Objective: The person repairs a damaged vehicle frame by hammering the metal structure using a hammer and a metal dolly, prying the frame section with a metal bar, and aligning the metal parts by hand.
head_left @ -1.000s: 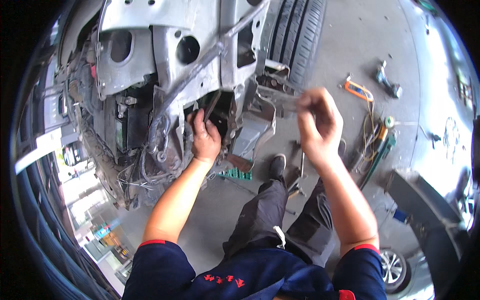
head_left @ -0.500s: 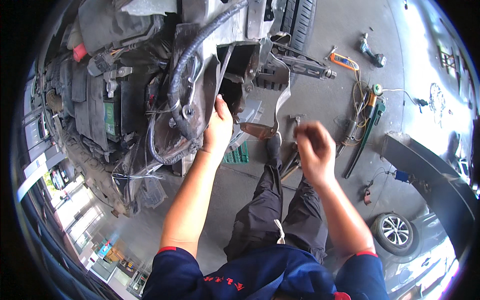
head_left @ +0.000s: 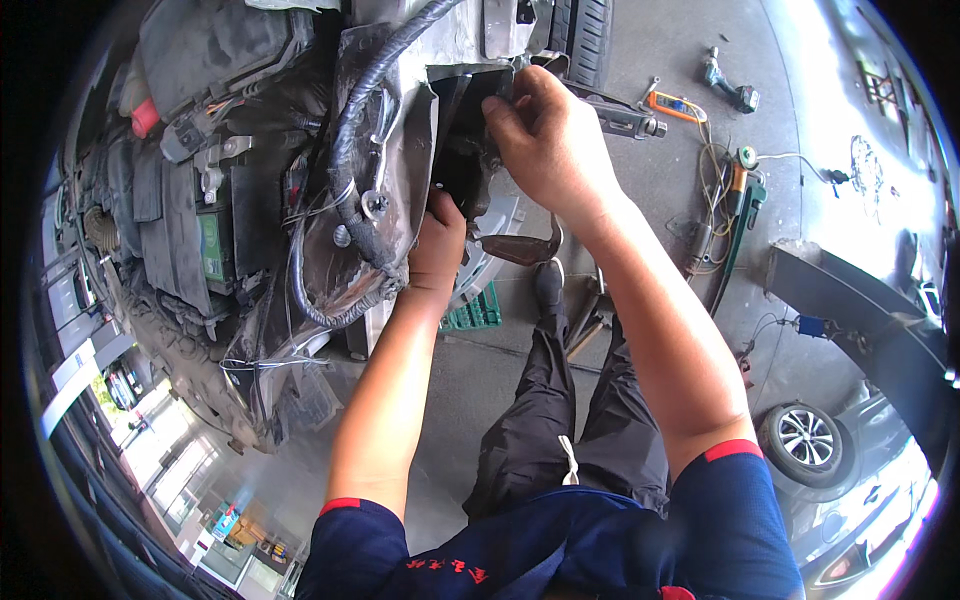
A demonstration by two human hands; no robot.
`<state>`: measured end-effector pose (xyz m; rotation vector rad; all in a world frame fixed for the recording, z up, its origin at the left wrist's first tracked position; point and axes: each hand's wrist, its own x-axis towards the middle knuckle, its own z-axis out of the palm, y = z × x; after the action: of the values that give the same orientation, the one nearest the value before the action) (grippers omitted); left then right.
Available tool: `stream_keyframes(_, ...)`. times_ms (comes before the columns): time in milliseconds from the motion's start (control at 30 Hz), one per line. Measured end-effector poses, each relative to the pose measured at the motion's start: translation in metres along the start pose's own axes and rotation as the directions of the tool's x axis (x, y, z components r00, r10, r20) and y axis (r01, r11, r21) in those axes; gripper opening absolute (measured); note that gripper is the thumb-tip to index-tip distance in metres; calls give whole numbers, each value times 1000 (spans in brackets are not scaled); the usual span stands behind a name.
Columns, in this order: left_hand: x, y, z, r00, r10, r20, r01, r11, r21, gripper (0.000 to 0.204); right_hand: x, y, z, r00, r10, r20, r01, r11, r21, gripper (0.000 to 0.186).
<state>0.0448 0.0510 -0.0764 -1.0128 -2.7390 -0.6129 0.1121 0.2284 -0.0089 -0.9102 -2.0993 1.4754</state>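
My left hand [head_left: 438, 240] at lower end of opening [head_left: 458, 125] in stripped car front [head_left: 325, 265], perhaps bracing; fingers partly hidden, can't tell grip. Right hand [head_left: 545, 140] half-curled by right edge, hold unclear.

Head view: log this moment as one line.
left hand: at lower end of car-body opening | right hand: curled, at opening's right edge | grips: unclear | cordless tool: on floor

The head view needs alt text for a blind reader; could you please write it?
A person's left hand and right hand are at a dark opening in a partly dismantled vehicle. A power tool and a green wrench lie on the floor to the right.
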Motion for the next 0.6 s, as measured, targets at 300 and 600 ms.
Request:
stream_keyframes(300, -9, -9, 12, 999, 8, -44, -13, 994, -104, 46, 5, 10, -4, 996, -44, 80, 31, 988, 152, 19)
stream_keyframes(600, -46, 9, -24, 999, -51, -17, 51, 999, -11, 40, -112, 51, -58, 974, 197, -112, -130, 890, 436, 10)
